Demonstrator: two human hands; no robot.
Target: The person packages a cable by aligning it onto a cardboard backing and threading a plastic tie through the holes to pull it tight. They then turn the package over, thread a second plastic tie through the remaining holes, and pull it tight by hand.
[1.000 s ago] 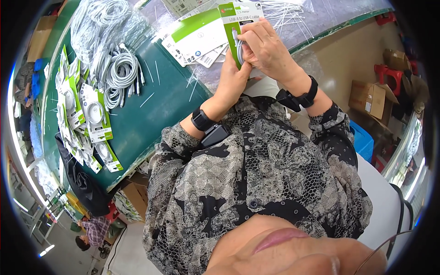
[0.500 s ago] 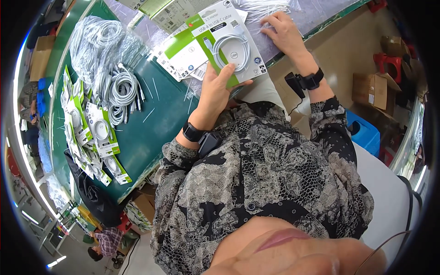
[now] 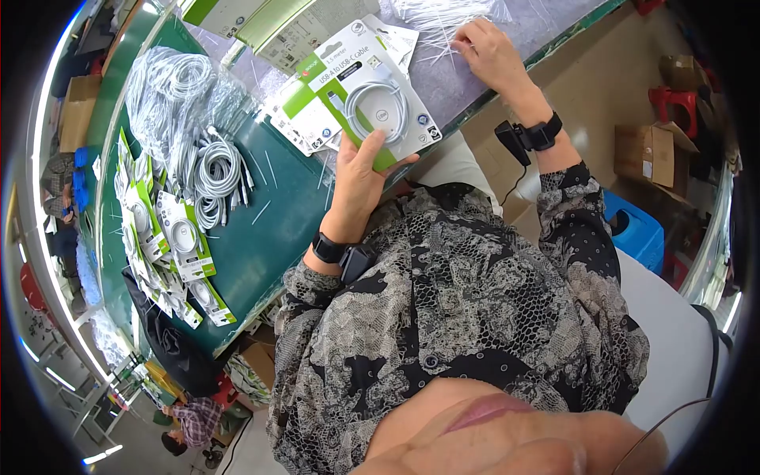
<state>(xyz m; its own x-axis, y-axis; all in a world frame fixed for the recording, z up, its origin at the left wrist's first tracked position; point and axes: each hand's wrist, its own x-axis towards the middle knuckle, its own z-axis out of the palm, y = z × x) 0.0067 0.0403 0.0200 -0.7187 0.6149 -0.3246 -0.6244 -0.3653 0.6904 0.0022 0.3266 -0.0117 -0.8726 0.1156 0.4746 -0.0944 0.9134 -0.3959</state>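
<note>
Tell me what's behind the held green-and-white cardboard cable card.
Flat white-and-green printed cards show past the left edge of the held card; whatever lies directly behind its middle is covered.

Open carton [image 3: 654, 165] off to the right, red stool [image 3: 674, 104] just past it, plus some blue plastic thing [image 3: 638, 236] nearer in, can't tell what. Lower left there's bunched black cloth [image 3: 180, 358], then a person in plaid [image 3: 199, 418] further off. Another carton [image 3: 77, 111] far left.
</note>
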